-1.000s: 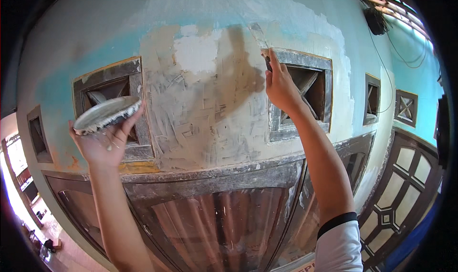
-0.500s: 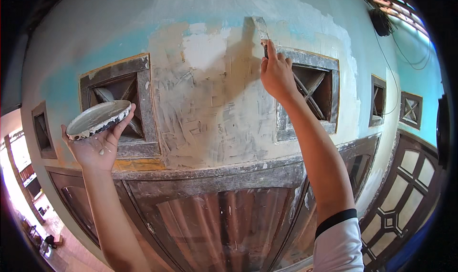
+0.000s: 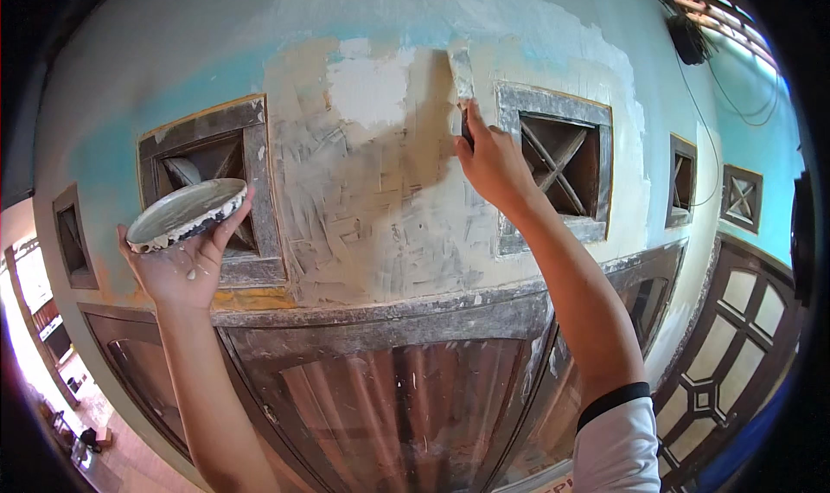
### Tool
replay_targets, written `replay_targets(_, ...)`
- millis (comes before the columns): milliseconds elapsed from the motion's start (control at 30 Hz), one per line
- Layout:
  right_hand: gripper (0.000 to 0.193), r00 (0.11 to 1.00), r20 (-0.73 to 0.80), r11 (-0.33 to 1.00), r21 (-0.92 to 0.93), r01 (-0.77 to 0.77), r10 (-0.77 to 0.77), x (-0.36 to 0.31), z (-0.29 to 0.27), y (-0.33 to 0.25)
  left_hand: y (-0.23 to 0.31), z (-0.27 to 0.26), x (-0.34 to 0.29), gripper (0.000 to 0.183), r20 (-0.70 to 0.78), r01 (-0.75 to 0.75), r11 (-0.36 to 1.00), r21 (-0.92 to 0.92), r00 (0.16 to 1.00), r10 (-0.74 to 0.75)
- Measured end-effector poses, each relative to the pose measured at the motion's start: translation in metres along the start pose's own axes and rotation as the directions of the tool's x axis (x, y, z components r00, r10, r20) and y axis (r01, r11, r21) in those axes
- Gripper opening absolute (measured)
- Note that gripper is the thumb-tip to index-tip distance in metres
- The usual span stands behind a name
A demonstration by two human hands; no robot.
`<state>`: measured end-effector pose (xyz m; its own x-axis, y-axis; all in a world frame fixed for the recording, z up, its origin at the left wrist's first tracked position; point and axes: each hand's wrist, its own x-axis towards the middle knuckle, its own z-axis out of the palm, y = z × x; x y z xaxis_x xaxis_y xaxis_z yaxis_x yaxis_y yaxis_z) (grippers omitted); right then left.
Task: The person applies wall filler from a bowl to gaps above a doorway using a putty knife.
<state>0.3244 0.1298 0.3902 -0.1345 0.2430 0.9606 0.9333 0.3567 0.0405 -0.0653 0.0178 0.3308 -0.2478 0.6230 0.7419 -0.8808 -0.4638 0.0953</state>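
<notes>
Gripping putty knife (image 3: 462,73) in right hand (image 3: 494,166), near vent frame's (image 3: 558,105) upper-left corner. Grasping round putty dish (image 3: 186,212) atop left hand (image 3: 183,275).

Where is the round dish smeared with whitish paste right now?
In the head view's left half, the dish is in the left hand, in front of a dark, square wooden vent.

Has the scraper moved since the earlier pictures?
Yes. Judged against the wooden vent frame just right of it, the scraper in the right hand has moved down and slightly left.
</notes>
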Motion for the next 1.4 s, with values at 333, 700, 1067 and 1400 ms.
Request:
replay_targets(333, 0.064, 0.997, 0.006, 0.997, 0.026, 0.078, -0.078, 0.003, -0.001, 0.010, -0.006, -0.012, -0.001, 0.103, 0.028, 0.063, 0.998, 0.010, 0.998, -0.063)
replay_targets(700, 0.057, 0.995, -0.099, 0.999, 0.030, 0.037, -0.034, 0.037, -0.031, 0.003, -0.023, -0.019, -0.012, 0.105, 0.109, 0.130, 0.991, -0.026, 0.986, -0.126)
replay_targets(1067, 0.061, 0.997, 0.034, 0.997, 0.043, 0.068, -0.069, -0.031, -0.023, -0.015, -0.023, -0.025, -0.026, 0.107, 0.041, 0.252, 0.966, -0.057, 0.967, -0.250)
replay_targets(1400, 0.060, 0.996, 0.064, 0.995, 0.083, 0.055, -0.060, -0.024, -0.002, -0.002, -0.024, -0.038, -0.024, 0.097, 0.246, 0.270, 0.962, -0.039, 0.936, -0.253)
